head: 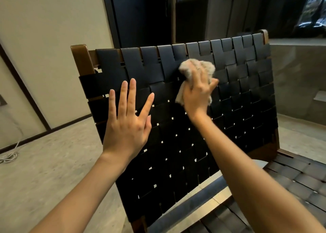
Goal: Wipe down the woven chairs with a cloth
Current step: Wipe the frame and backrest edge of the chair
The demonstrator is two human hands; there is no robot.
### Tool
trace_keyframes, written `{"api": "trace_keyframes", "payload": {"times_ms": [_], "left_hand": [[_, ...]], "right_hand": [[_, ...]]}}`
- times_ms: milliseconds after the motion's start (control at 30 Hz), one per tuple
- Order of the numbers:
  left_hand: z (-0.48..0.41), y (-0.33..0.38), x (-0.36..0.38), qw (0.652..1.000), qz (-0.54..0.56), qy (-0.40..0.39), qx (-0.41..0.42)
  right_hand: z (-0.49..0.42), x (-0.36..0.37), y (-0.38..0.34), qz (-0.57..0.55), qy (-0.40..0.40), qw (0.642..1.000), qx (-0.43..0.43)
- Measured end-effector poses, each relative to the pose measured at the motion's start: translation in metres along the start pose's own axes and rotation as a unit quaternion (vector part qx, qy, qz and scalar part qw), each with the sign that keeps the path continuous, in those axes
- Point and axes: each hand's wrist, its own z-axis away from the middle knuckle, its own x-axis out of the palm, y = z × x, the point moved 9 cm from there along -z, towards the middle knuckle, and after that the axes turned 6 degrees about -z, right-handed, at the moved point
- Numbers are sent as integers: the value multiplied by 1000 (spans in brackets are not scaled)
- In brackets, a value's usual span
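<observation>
Woven chair backrest (176, 127): right hand (197, 95) grasping beige cloth (199, 68) near top rail; left hand (126, 119) flat, fingers released. White cable (10, 155) on floor, left of chair.

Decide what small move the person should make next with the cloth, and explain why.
Probably slide the cloth sideways along the top of the woven chair back. The right hand grips the cloth, bunched against the weave near the top middle, with more weave stretching to either side. The left hand lies flat on the weave, seemingly bracing it.
</observation>
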Motion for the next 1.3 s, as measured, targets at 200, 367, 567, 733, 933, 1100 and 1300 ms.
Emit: {"api": "trace_keyframes", "payload": {"times_ms": [200,367,567,733,933,1100,1300], "left_hand": [[2,-1,0,1000,6,-2,2],[3,0,0,1000,5,-3,5],[3,0,0,1000,8,-3,3],[3,-1,1,1000,11,-11,3],[3,-1,-1,1000,21,-8,-4],[4,1,0,1000,21,-12,-3],[19,10,2,999,22,-34,7]], "right_hand": [[99,-2,-38,-42,-75,980,-179],[59,-19,46,58,-51,996,51],[90,-15,21,62,-22,995,71],[171,-4,-29,-7,-128,988,-90],[111,-30,66,11,-45,991,123],[100,-43,104,40,44,951,303],[201,-10,-8,-18,-97,995,-6]]}}
